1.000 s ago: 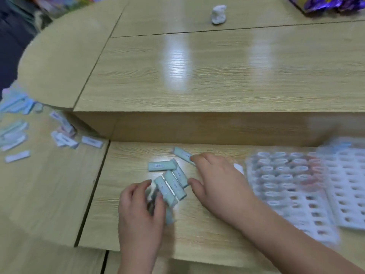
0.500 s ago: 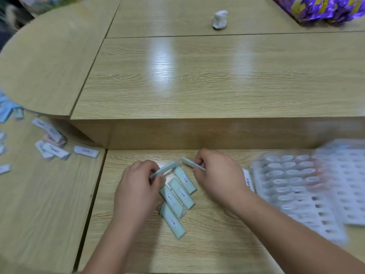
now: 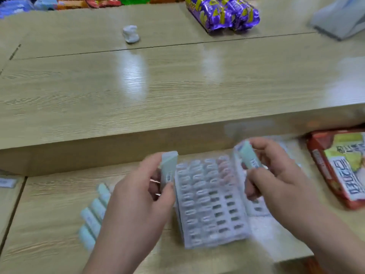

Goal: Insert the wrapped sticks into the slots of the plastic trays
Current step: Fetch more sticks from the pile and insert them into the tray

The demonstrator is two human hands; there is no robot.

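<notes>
Clear slotted tray [image 3: 215, 224] on the desk [image 3: 49, 204], far rows filled.
Your left hand [image 3: 138, 196] pinches a pale-green wrapped stick [image 3: 168, 165] upright; your right hand [image 3: 278, 180] grips a second stick [image 3: 249, 156], tilted, both above it.

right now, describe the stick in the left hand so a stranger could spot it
On the lower desk, just left of the plastic tray, the left hand grips one pale green wrapped stick upright. Its neighbours, the loose sticks, lie flat on the wood.
</notes>
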